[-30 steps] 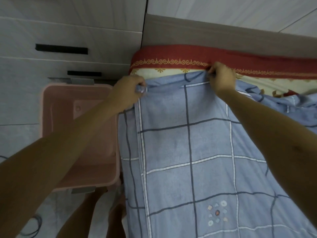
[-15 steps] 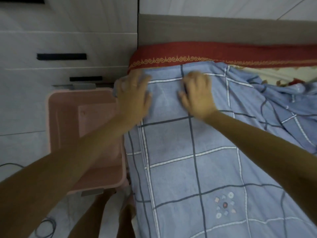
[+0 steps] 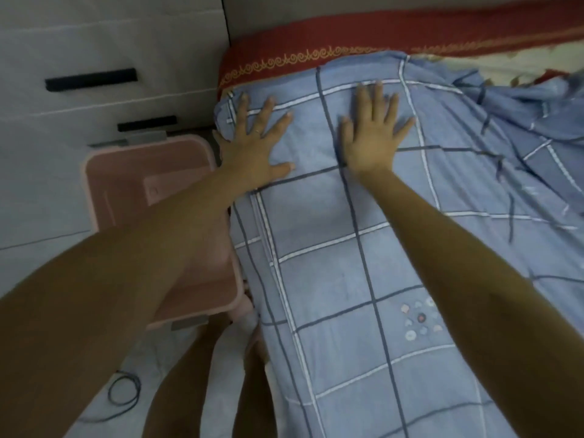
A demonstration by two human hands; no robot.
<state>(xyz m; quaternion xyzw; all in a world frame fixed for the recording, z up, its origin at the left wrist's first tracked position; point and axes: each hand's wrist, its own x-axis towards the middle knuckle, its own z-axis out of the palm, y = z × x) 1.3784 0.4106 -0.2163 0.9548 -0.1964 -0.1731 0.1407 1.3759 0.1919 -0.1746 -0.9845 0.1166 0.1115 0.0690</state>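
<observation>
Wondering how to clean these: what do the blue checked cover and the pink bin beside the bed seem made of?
The blue checked cover looks like soft matte woven cloth, perhaps cotton: it creases at the right and lies flat under the left hand and right hand. The pink bin looks like smooth moulded plastic: stiff rounded rim, one even colour.

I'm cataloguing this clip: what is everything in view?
quilt: one, blue with dark and white checks, spread under both hands
bed cover: one, red with gold trim, beyond the quilt's far edge
storage bin: one, pink, left of the quilt
drawer unit: one, white with black handles, behind the bin
floor: one, pale, lower left
cable: one, dark, looped on the floor
left hand: one, flat on the quilt near its left corner
right hand: one, flat on the quilt beside it
</observation>
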